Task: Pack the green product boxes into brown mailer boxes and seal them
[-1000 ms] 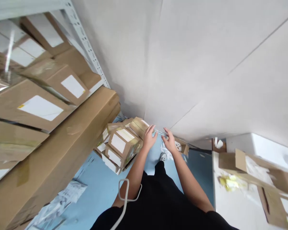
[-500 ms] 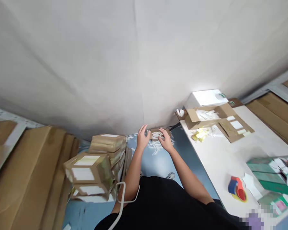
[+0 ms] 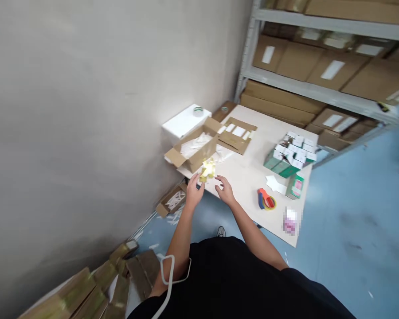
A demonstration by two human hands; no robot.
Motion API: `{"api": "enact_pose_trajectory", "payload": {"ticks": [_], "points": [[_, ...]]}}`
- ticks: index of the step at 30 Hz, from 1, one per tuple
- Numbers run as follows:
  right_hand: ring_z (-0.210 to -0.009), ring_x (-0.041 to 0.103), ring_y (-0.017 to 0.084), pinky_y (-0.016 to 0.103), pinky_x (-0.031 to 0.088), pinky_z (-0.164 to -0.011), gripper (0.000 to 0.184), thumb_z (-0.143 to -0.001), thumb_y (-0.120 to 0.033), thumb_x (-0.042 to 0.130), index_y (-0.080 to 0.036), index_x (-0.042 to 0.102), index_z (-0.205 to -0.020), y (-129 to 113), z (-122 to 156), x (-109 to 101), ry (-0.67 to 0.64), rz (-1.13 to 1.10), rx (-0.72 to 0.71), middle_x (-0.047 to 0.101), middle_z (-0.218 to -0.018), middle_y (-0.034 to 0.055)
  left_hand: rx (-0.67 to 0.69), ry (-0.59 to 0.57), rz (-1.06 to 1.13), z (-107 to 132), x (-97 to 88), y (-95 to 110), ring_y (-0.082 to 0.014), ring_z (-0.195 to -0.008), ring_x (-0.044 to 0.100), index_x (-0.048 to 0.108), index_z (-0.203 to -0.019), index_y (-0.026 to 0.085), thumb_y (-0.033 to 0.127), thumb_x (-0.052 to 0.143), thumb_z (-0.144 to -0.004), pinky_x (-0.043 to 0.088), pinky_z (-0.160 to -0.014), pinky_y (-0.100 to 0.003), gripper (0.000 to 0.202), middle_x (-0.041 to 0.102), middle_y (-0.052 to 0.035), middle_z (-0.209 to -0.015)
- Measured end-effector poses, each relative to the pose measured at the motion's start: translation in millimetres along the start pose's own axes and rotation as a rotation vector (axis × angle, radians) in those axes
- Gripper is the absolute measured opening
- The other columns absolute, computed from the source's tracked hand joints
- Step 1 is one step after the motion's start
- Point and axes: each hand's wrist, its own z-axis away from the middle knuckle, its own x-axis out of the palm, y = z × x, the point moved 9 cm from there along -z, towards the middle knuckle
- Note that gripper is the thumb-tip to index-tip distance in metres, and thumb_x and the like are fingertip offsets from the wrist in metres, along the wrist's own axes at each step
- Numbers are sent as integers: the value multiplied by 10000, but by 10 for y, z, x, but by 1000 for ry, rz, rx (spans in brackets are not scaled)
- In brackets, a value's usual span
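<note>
The yellow scraps (image 3: 208,168) lie at the near edge of the desk (image 3: 242,177), close to its left corner, beside the open carton (image 3: 202,157) with white strips (image 3: 197,144) inside. They look light and loose, so a quick brush of your hands could perhaps push some over this edge onto the floor (image 3: 346,239). Your left hand (image 3: 194,193) has its fingers bent and half open, just beside the scraps; whether they touch, I cannot tell. Your right hand (image 3: 225,191) is also partly open and seems to hold nothing. Toward the right edge stand green boxes (image 3: 277,165).
</note>
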Motion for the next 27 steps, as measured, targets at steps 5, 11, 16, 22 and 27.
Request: {"api": "enact_pose_trajectory", "payload": {"ticks": [5, 11, 16, 22, 27], "points": [[-1345, 582, 281, 458, 588, -992, 484, -897, -264, 580, -294, 647, -1375, 366, -108, -1158, 222, 37, 84, 597, -1491, 95, 110, -198, 61, -436, 999, 611, -272, -1432, 538, 606, -1460, 262, 296, 600, -979, 556, -1097, -441, 482, 574, -107, -1537], [-1348, 571, 276, 448, 570, -1010, 520, -914, -282, 574, -291, 600, -1433, 760, 18, -1957, 390, 60, 180, 577, -1513, 89, 168, -378, 103, -597, 1761, 987, -272, -1443, 522, 596, -1466, 257, 293, 585, -987, 589, -1048, -430, 480, 545, -114, -1559], [-1310, 590, 281, 466, 533, -1063, 526, -903, -315, 576, -250, 602, -1423, 1296, 208, -2281, 493, 134, 313, 597, -1480, 106, 135, -476, 116, -620, 2069, 842, -272, -1442, 526, 603, -1455, 253, 295, 579, -982, 593, -1046, -431, 475, 542, -117, -1561], [-1226, 628, 314, 477, 503, -1090, 435, -867, -370, 622, -180, 678, -1254, 2176, 705, -2471, 709, 249, 598, 702, -1278, 150, 94, -576, 122, -734, 2308, 453, -276, -1403, 562, 626, -1427, 251, 307, 577, -973, 606, -1026, -449, 461, 575, -122, -1526], [-1222, 612, 326, 462, 501, -1063, 429, -891, -341, 596, -126, 656, -1257, 2539, 1232, -2188, 711, 352, 826, 710, -1200, 183, 118, -718, 124, -876, 2553, 315, -277, -1395, 566, 627, -1425, 266, 340, 567, -983, 609, -1019, -454, 452, 573, -110, -1530]]}}
